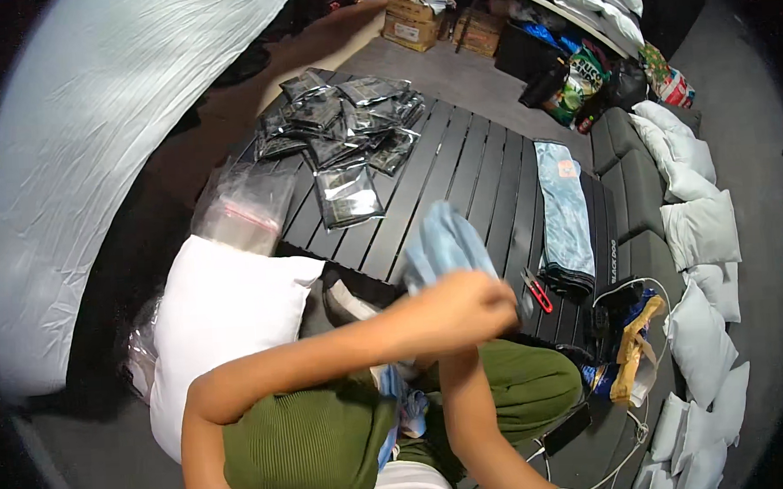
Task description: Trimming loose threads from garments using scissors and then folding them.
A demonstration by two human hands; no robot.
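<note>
My left hand (466, 310) reaches across from the left with its fingers curled closed, somewhat blurred. A light blue cloth (447, 237), bunched and smeared by motion, rises just beyond that hand and seems to be gripped there. My right wrist (458, 365) comes up from below and crosses behind the left hand, so the right fingers are hidden. To the right, folded light blue cloth (565, 209) with a small orange patch and dark lower end lies on the dark slatted table (485, 164). Red-handled thread snips (538, 292) rest beside it.
Several black shiny packets (341, 128) are heaped on the table's far left. Clear plastic bags (244, 212) lie by a white pillow (227, 324) at my left. A white cable (657, 319) loops near a yellow and blue wrapper (636, 347). White cushions (701, 228) line the right.
</note>
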